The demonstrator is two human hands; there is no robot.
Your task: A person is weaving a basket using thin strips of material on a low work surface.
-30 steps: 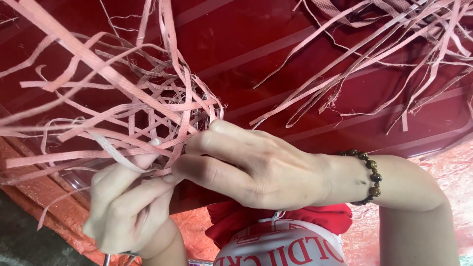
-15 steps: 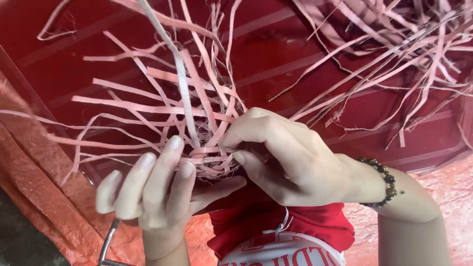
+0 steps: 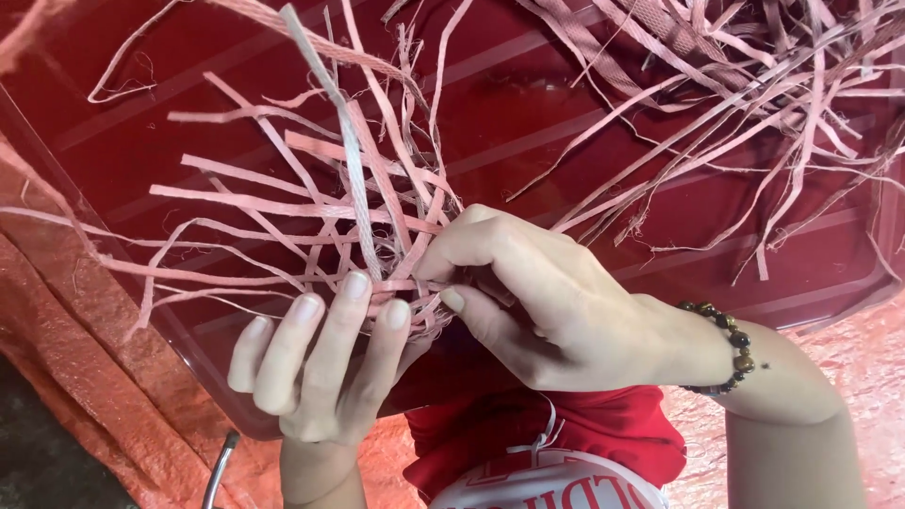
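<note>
Pink strips (image 3: 368, 236), a tangled bunch, worked by both our hands over a dark red tray (image 3: 584, 123).

The bunch sits at the centre of the head view, its loose ends fanning out toward 9 and 12 o'clock across the tray's floor. Our left hand (image 3: 316, 363) comes up from 6 o'clock, fingers spread and open, fingertips (image 3: 354, 285) pressed against the underside of the tangle, nothing clenched. Our right hand (image 3: 537, 302) enters from 4 o'clock, its grip closed: thumb and forefinger pinch strands at the knot's right edge. A dark beaded bracelet (image 3: 731, 344) circles the right wrist. More loose strips (image 3: 754, 85) lie heaped at 1 to 2 o'clock, well apart from the bunch. Orange woven sheeting (image 3: 85, 358) shows under the tray at 8 o'clock.
</note>
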